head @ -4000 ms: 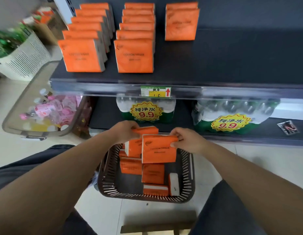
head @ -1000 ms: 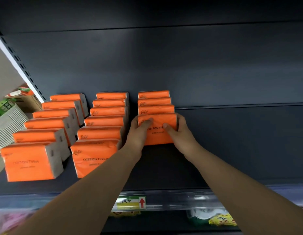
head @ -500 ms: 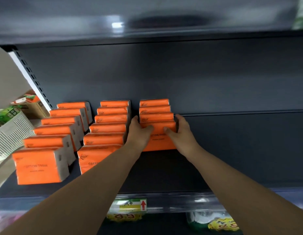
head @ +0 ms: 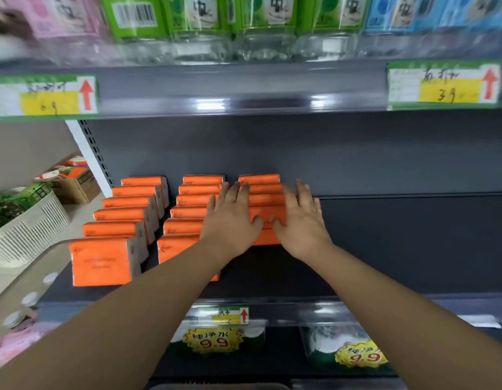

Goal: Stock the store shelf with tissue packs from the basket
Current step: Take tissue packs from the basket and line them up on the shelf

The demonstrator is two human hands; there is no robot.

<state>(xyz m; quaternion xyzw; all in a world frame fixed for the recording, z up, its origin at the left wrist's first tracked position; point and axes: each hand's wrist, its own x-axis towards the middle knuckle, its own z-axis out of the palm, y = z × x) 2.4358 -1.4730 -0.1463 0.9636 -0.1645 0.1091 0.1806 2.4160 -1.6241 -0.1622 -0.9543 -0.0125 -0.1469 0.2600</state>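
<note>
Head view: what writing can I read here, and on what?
"COTTON", rest blurred: front left orange tissue pack.
"纯净水 9.9": yellow starburst sticker, lower shelf.
"3 9": upper right yellow-and-white price tag.
"中", rest blurred: green bottle labels.
Too blurred: upper left price tag.

- Shelf (head: 385, 249): sheet metal under dark grey paint, matt and smooth; the back panel is alike.
- Upright (head: 88, 153): white-painted metal, slotted.
- Packs (head: 103, 260): orange plastic film, smooth with a soft sheen, lightly creased at the folds; end faces paler, grey-white.
- Rail (head: 272, 104): clear plastic strip along the upper shelf's edge, glossy, with bright glints.
- Labels (head: 444, 85): printed paper behind the clear strip.
- Bottles (head: 205, 29): clear plastic, glossy; wraps of shiny printed film in pink, green and blue.
- Bin (head: 27, 229): cream plastic, slotted walls, dull finish.
- Box (head: 75, 184): brown cardboard, matt.
- Water packs (head: 328, 342): clear shrink film, wrinkled and shiny.
- Stickers (head: 213, 340): yellow; paper or film cannot be told.
</note>
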